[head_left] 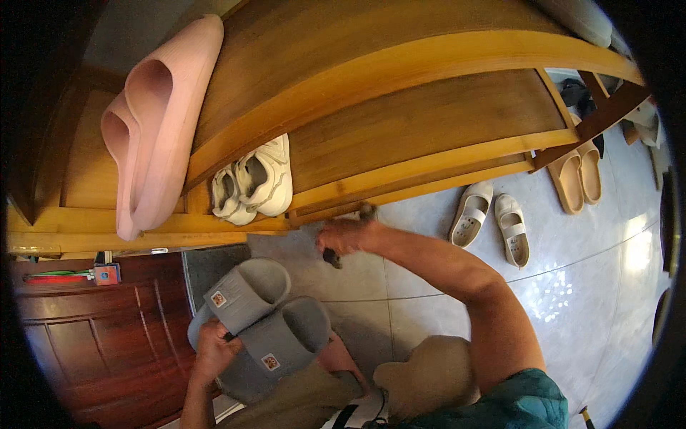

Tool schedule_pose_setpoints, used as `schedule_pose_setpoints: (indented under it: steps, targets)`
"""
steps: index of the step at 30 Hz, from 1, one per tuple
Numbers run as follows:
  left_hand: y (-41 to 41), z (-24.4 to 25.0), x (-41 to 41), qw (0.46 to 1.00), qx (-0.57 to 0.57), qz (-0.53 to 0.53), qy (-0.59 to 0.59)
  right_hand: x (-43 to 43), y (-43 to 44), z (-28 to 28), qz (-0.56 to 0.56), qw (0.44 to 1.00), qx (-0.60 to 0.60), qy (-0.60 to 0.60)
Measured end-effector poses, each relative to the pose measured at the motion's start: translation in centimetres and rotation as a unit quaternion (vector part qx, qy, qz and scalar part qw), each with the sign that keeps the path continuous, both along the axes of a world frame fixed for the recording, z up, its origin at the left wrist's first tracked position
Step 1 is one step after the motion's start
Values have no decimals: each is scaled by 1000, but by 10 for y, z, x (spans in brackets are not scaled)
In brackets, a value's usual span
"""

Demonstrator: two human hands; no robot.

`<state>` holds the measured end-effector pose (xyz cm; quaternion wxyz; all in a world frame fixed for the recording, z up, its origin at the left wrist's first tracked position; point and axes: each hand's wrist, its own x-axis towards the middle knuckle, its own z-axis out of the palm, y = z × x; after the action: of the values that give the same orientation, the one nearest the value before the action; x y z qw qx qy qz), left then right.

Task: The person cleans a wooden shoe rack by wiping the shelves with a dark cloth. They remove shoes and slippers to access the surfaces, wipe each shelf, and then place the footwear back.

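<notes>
My left hand [215, 351] grips a pair of grey slide sandals [284, 343] by their inner edges, with their straps facing up. Farther forward, beside the lower edge of a wooden shoe rack [407, 118], my right hand [343, 236] is blurred and closed around a small dark thing [332, 258] that I cannot make out. Pale sneakers [265, 179] rest on a lower shelf of the rack, ahead of my left hand. Above them and to the left, a pair of pink slides [166, 123] stands on a higher shelf.
White strapped flat shoes [513, 230] and tan slides [571, 179] lie on the grey tiled floor [429, 279] to the right. A dark red panelled door [102, 343] is at the left, with red and green items [59, 276] near it. A dark mat [217, 271] lies by the rack.
</notes>
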<state>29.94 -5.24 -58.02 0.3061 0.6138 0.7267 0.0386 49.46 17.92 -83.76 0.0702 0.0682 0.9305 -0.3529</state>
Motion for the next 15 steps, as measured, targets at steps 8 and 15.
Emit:
schedule_pose_setpoints:
  steps: [8, 15]
  targets:
    - [-13, -17, -13, 989, -127, 76, -1, 123, 37, 32, -470, 880, 14, 62]
    - [-11, -24, -21, 996, -85, 41, -2, 108, 112, -77, -606, 746, 237, 140]
